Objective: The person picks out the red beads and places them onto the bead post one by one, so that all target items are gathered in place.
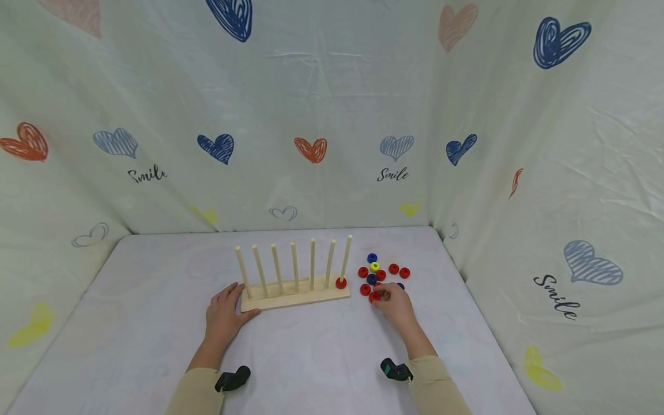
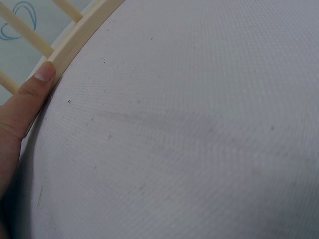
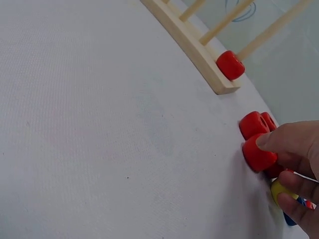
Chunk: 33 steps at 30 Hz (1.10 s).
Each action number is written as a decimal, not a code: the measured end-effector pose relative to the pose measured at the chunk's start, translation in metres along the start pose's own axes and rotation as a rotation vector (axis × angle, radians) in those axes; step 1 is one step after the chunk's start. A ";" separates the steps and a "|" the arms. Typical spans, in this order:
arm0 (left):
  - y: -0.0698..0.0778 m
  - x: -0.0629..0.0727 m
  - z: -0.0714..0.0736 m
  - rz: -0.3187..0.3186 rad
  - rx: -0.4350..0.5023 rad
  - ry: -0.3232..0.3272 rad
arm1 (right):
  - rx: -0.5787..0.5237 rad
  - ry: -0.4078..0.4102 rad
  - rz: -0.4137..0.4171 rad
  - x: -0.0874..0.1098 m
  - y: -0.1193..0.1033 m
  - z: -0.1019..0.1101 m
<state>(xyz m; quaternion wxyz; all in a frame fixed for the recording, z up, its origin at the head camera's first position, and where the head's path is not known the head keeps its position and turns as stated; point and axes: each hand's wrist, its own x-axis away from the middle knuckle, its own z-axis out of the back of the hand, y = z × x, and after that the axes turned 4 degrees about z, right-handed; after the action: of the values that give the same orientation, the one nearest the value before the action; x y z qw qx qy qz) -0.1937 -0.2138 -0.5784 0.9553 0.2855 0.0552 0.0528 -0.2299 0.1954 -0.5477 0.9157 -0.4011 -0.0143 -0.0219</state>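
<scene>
A wooden peg rack with a row of upright pegs stands on the table. One red bead sits at the foot of its rightmost peg. My left hand holds the rack's left end, thumb along the front edge and fingers around the end. To the right of the rack, my right hand pinches a red bead at the near side of a loose group of beads. The thumb lies on that bead; the hand partly covers other beads, including a yellow bead under its fingers.
Several loose red beads, a few blue beads and a yellow bead lie right of the rack. The white-covered table meets a heart-printed curtain at the back and sides.
</scene>
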 end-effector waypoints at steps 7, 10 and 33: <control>0.001 0.000 0.000 -0.002 -0.001 0.013 | 0.041 -0.009 0.022 0.001 -0.002 0.002; 0.002 0.000 0.000 0.000 -0.003 0.019 | 0.065 -0.015 0.028 0.001 -0.002 0.002; 0.003 0.002 0.002 0.001 -0.013 0.008 | 0.131 -0.019 0.041 0.000 -0.001 -0.002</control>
<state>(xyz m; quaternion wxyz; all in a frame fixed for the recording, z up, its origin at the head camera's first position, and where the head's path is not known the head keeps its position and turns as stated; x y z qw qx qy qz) -0.1916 -0.2119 -0.5748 0.9570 0.2788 0.0583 0.0545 -0.2303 0.1931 -0.5484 0.9400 -0.3409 -0.0162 0.0019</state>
